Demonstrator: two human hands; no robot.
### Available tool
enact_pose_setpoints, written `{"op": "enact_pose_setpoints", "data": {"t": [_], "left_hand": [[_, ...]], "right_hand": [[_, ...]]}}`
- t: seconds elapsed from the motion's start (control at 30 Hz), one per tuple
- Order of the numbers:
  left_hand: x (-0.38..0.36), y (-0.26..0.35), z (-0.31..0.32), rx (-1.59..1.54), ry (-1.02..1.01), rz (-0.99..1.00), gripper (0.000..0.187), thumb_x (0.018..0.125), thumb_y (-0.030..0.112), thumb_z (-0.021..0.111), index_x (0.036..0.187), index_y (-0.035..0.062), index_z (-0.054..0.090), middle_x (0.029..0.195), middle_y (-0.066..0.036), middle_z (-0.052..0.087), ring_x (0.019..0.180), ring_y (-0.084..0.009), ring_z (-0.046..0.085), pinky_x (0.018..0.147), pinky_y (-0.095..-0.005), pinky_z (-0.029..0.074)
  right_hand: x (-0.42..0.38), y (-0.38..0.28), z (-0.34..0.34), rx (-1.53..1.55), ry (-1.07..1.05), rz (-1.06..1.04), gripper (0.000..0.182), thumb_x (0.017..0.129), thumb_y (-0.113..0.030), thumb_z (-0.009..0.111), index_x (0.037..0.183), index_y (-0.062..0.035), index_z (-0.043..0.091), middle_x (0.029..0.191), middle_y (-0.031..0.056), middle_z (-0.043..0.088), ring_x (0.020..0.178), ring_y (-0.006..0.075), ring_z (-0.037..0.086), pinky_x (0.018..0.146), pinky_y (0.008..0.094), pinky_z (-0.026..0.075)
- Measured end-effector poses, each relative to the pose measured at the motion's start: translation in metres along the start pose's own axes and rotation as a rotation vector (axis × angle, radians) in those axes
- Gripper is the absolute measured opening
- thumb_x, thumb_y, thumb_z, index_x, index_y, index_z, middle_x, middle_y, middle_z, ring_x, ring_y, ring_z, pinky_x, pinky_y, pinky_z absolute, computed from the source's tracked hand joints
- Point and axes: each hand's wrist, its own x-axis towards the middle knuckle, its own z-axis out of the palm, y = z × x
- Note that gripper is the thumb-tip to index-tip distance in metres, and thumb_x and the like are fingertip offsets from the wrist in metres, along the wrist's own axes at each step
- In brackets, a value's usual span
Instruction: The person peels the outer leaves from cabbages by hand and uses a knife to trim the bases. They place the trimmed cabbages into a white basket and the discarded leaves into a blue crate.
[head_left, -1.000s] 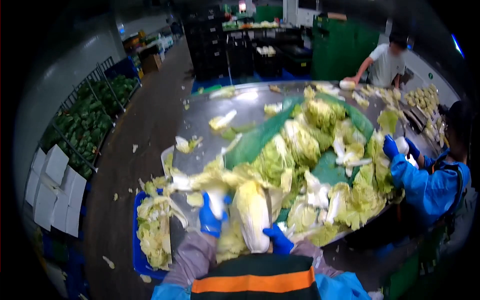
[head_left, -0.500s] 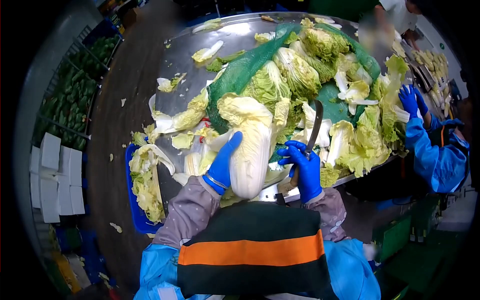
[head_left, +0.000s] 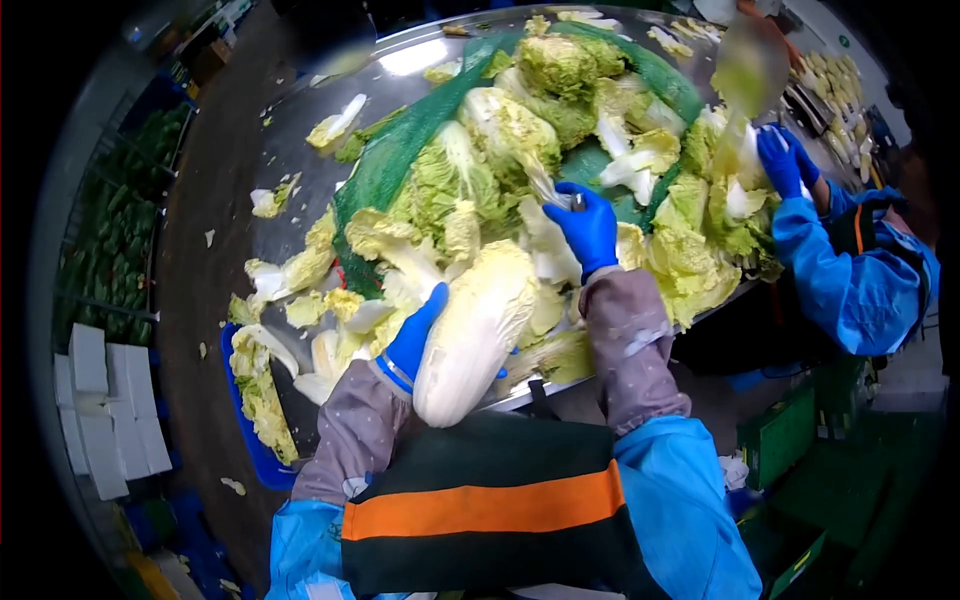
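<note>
My left hand [head_left: 408,343], in a blue glove, is wrapped round a trimmed, pale napa cabbage [head_left: 474,335] at the table's near edge, with fingertips showing on its far side. Further forward and to the right, my gloved right hand [head_left: 590,232] is closed round a knife [head_left: 544,184], whose blurred blade points up and left over the heap. Whole cabbages [head_left: 510,130] lie beyond it on green netting [head_left: 402,145]. Loose leaves [head_left: 690,275] are spread to the right and around the held cabbage.
A blue basket [head_left: 265,468] with leaves stands at the table's left side. Scraps lie on the metal table [head_left: 300,125]. At the right, a co-worker's gloved hands [head_left: 785,160] are near the leaves. White boxes [head_left: 105,415] are stacked at the far left.
My right hand has moved up and forward with the knife, which now points up and left. The held cabbage has tilted, its leafy end to the right. The whole view has shifted.
</note>
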Motion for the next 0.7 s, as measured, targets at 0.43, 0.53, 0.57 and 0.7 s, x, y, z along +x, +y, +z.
{"op": "enact_pose_setpoints", "data": {"t": [0.43, 0.53, 0.57, 0.7], "left_hand": [[0.014, -0.003, 0.011, 0.538, -0.279, -0.168, 0.072, 0.081, 0.031, 0.058, 0.138, 0.0031, 0.024, 0.139, -0.014, 0.03, 0.126, -0.0232, 0.032, 0.105, -0.0318, 0.025], [0.041, -0.02, -0.012, 0.475, -0.433, -0.226, 0.072, 0.083, 0.034, 0.056, 0.139, 0.0029, 0.022, 0.139, -0.014, 0.029, 0.126, -0.0225, 0.032, 0.105, -0.0325, 0.026], [0.047, -0.027, -0.012, 0.359, -0.437, -0.228, 0.07, 0.085, 0.034, 0.054, 0.139, 0.0034, 0.022, 0.139, -0.015, 0.031, 0.125, -0.0226, 0.033, 0.104, -0.0328, 0.026], [0.051, -0.007, -0.003, 0.262, -0.311, -0.049, 0.061, 0.091, 0.039, 0.044, 0.139, 0.0084, 0.023, 0.132, -0.017, 0.04, 0.118, -0.03, 0.044, 0.099, -0.0412, 0.034]], "right_hand": [[-0.119, -0.08, -0.066, 0.696, -1.103, 0.645, 0.047, 0.08, -0.014, 0.064, 0.121, 0.0018, 0.049, 0.116, 0.0104, 0.056, 0.106, 0.0159, 0.052, 0.094, 0.0273, 0.038], [-0.129, -0.115, -0.087, 0.339, -0.888, 0.773, 0.044, 0.073, -0.016, 0.072, 0.112, -0.0018, 0.058, 0.103, 0.0081, 0.062, 0.092, 0.0132, 0.056, 0.084, 0.0253, 0.043], [-0.124, -0.133, -0.097, 0.185, -0.849, 0.904, 0.042, 0.071, -0.018, 0.073, 0.109, -0.0031, 0.06, 0.099, 0.0076, 0.063, 0.088, 0.0127, 0.057, 0.082, 0.0252, 0.044], [-0.078, -0.14, -0.125, 0.068, -0.74, 0.464, 0.041, 0.069, -0.021, 0.075, 0.103, -0.0019, 0.063, 0.093, 0.0081, 0.064, 0.084, 0.0128, 0.058, 0.079, 0.0265, 0.045]]}}
